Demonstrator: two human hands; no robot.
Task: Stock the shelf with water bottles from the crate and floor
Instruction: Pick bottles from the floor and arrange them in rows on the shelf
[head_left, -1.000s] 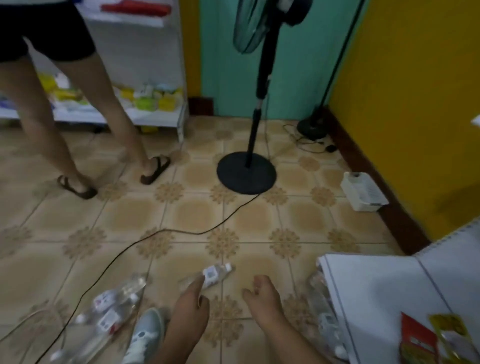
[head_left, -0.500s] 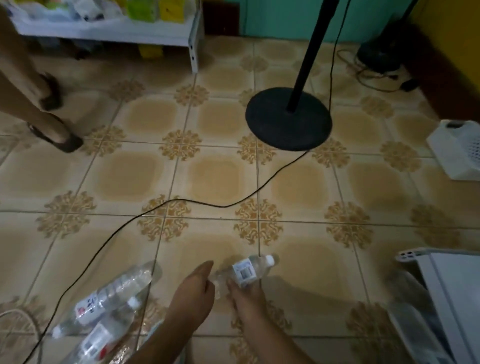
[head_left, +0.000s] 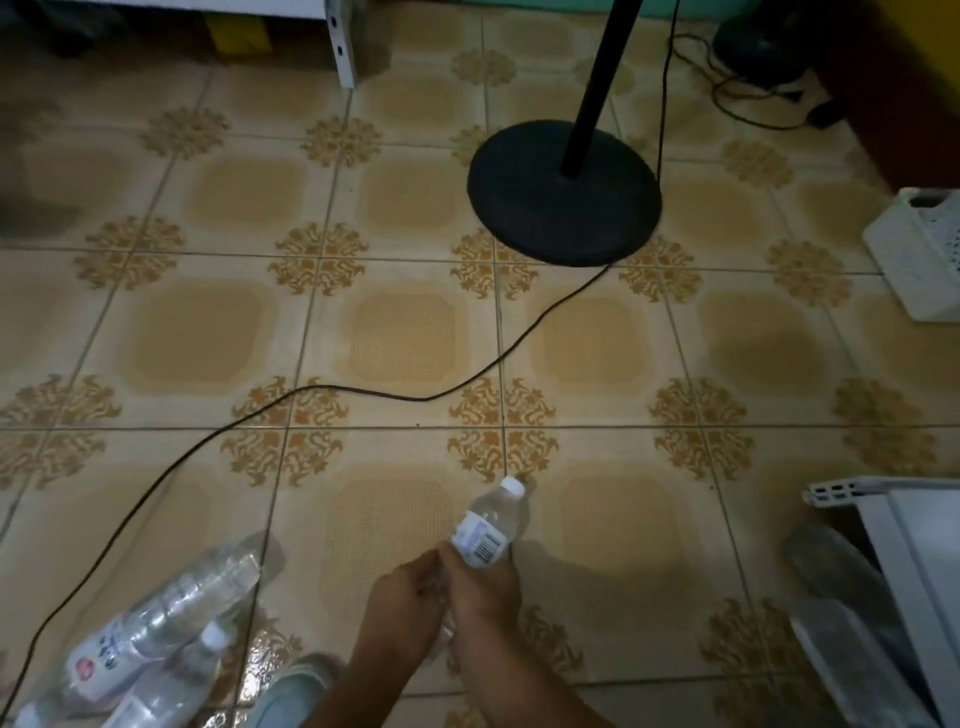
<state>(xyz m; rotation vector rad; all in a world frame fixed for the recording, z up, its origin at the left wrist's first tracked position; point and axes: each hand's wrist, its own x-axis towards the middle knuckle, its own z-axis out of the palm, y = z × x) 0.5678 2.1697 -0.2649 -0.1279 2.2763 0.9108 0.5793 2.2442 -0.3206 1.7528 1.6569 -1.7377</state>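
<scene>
Since the earlier frame, both of my hands have closed in on the bottle (head_left: 491, 525): it lay on the floor tiles between my fingers, and now it is lifted with its white cap pointing up and away from me. My view has also tipped further down; the other person's feet, seen at the left before, are out of frame.

My right hand (head_left: 485, 582) grips the bottle around its lower body, fingers curled over the label's lower edge. My left hand (head_left: 402, 597) sits against it from the left, fingers bent toward the bottle's base; I cannot tell whether they actually wrap it or only touch it.

Two more bottles (head_left: 171, 623) lie on their sides at the lower left, touching one another, wrapped in clear film. My shoe (head_left: 291, 691) shows just beside them.

A black cable (head_left: 363, 392) runs across the floor (head_left: 208, 338) from the lower left to the fan base (head_left: 563, 192), which stands well apart from my hands. A white basket (head_left: 919, 254) sits at the right edge. The shelf (head_left: 893, 545) corner shows at the lower right, with blurred clear items under it.
</scene>
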